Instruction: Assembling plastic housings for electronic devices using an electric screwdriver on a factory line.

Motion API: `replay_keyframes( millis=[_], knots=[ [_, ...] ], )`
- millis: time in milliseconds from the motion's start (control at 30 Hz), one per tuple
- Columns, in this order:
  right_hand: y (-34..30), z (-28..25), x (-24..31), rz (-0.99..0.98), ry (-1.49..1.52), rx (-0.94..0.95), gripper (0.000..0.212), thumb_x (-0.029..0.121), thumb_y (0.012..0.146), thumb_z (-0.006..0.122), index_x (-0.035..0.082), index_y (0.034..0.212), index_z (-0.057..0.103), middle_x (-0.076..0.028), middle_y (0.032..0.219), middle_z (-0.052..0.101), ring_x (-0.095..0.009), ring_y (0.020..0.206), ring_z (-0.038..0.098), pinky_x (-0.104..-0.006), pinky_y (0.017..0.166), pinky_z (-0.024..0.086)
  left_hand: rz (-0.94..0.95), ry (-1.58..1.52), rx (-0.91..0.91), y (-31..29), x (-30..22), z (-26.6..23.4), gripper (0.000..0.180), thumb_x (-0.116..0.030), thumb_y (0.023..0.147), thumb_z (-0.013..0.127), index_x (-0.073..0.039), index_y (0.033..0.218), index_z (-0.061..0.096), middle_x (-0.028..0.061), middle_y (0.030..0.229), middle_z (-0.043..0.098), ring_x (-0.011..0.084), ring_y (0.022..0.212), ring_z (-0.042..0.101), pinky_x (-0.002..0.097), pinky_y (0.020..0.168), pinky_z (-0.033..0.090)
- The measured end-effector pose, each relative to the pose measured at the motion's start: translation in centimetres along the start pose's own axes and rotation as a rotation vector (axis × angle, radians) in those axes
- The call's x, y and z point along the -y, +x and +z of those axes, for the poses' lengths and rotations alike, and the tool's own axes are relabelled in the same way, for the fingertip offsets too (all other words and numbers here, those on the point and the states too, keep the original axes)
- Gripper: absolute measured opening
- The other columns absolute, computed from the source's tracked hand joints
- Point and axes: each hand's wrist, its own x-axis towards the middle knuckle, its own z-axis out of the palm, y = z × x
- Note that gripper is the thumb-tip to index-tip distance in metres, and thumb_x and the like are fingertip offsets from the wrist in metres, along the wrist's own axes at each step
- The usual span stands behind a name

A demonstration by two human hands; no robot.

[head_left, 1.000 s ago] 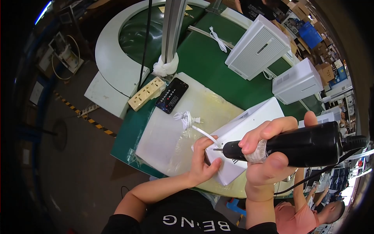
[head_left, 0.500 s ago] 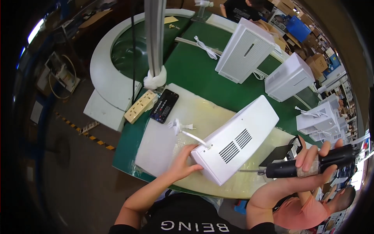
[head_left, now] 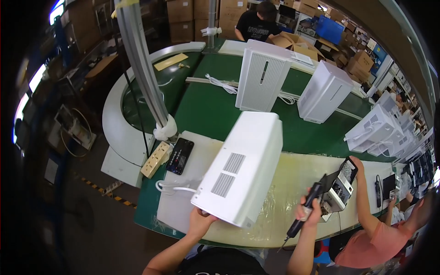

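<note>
My left hand grips the lower edge of a white box-shaped appliance, fingers partly hidden under it. The appliance leans, its two dark-slotted vents facing up and a white power cord coming out beside its lower left corner. My right hand is closed around a black electric screwdriver. The bit points down toward the table's near edge, apart from the appliance. Beyond my right hand, an opened white unit with dark inner parts stands on the mat.
A black phone and a cream power strip lie at the left, by a metal post. White appliances stand along the green conveyor. A co-worker in a salmon shirt reaches to the opened unit; another person stands at the back.
The screwdriver has come away from the appliance's lower side and turned, its bit now pointing down toward me. The appliance has tipped more upright in my left hand. The view has lifted.
</note>
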Motion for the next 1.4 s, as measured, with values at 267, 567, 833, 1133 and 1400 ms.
replay_keyframes(
  millis=[267,567,833,1133,1400],
  knots=[
    [0.6,-2.8,-7.7,0.304,0.119,-0.014,0.049,0.036,0.088,0.057,0.014,0.13,0.042,-0.009,0.09,0.058,-0.019,0.053,0.051,-0.0344,0.046,0.043,0.055,-0.348,-0.012,3.1,-4.8,2.1,0.053,-0.037,0.089,0.061,-0.004,0.125,0.041,0.0093,0.12,0.054,0.0254,0.109,0.054,0.0468,0.084,0.049],
    [1.3,-2.7,-8.9,0.424,0.273,-0.044,0.042,0.032,0.089,0.056,0.015,0.126,0.045,-0.009,0.09,0.059,-0.017,0.054,0.048,-0.0336,0.048,0.041,0.17,-0.666,0.086,9.2,-14.1,4.0,0.047,-0.024,0.096,0.048,-0.008,0.138,0.033,0.0104,0.134,0.043,0.0287,0.123,0.042,0.0555,0.102,0.031],
    [1.4,-2.1,-8.6,0.374,0.166,0.006,0.045,0.03,0.089,0.057,0.012,0.127,0.042,-0.011,0.093,0.059,-0.018,0.054,0.049,-0.0344,0.046,0.043,0.095,-0.581,-0.008,15.9,-22.4,11.8,0.041,-0.018,0.096,0.047,-0.009,0.134,0.035,0.0106,0.131,0.04,0.0289,0.12,0.042,0.0721,0.099,0.022],
    [1.6,-1.8,-8.6,0.42,0.193,-0.005,0.047,0.03,0.088,0.059,0.012,0.128,0.043,-0.011,0.094,0.058,-0.018,0.054,0.048,-0.034,0.047,0.042,0.044,-0.546,-0.08,25.9,-28.9,14.5,0.042,-0.012,0.095,0.045,-0.005,0.134,0.035,0.0142,0.14,0.036,0.037,0.129,0.035,0.0759,0.097,0.011],
    [2.1,-1.3,-8.4,0.415,0.166,0.025,0.047,0.031,0.087,0.06,0.013,0.127,0.043,-0.011,0.095,0.058,-0.018,0.056,0.049,-0.0343,0.048,0.043,0.118,-0.347,-0.19,30.6,-30.6,12.6,0.044,-0.018,0.094,0.043,-0.007,0.135,0.034,0.0116,0.14,0.038,0.0323,0.134,0.029,0.0701,0.096,0.017]
  ],
)
